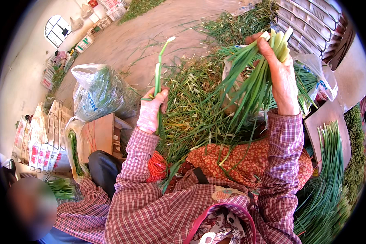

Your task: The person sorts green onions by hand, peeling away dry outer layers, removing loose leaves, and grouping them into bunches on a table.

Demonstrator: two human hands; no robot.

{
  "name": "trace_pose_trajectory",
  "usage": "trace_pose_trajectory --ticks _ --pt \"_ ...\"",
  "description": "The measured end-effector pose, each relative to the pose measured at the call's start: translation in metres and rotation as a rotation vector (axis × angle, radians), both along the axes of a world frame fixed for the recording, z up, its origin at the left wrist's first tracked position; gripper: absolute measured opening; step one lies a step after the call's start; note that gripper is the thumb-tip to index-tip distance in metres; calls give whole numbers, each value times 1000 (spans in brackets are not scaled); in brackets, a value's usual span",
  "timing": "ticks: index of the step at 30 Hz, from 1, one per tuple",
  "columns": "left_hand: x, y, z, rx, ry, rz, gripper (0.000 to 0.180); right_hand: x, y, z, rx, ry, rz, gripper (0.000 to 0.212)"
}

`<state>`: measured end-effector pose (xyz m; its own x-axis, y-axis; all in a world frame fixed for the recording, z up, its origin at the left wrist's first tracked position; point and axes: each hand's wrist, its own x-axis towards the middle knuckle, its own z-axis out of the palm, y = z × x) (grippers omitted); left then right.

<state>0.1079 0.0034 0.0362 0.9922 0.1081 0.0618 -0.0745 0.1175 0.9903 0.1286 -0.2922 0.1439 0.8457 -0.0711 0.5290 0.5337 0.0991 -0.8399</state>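
My left hand [153, 107] is closed around a single garlic chive stalk [157, 67], held upright with its pale tip at the top. Higher and to the right, my right hand [278, 67] grips a bunch of garlic chives [252, 83]. The pale cut-looking ends stick up above the thumb, and the green leaves droop down to the left. Beneath and between both hands lies a wide heap of loose green and yellowish leaves [195, 101]. A red flowered cloth [232, 160] covers my lap, with a few leaf strands on it.
Long chives [329, 179] lie at my right by a board [333, 134]. A stuffed clear plastic bag [99, 91] and a cardboard box [98, 136] stand left. Red ties [156, 166] hang near my left forearm. White crates [309, 24] are stacked far right. Another person's plaid sleeve [83, 205] is lower left.
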Motion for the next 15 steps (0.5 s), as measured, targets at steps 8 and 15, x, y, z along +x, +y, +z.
trace_pose_trajectory --ticks 8,15 --pt "-7 -40 12 33 -41 42 18 -8 64 -36 -63 189 288 15" --pt "-5 -64 4 457 -232 158 31 4 90 -62 -77 174 182 23"
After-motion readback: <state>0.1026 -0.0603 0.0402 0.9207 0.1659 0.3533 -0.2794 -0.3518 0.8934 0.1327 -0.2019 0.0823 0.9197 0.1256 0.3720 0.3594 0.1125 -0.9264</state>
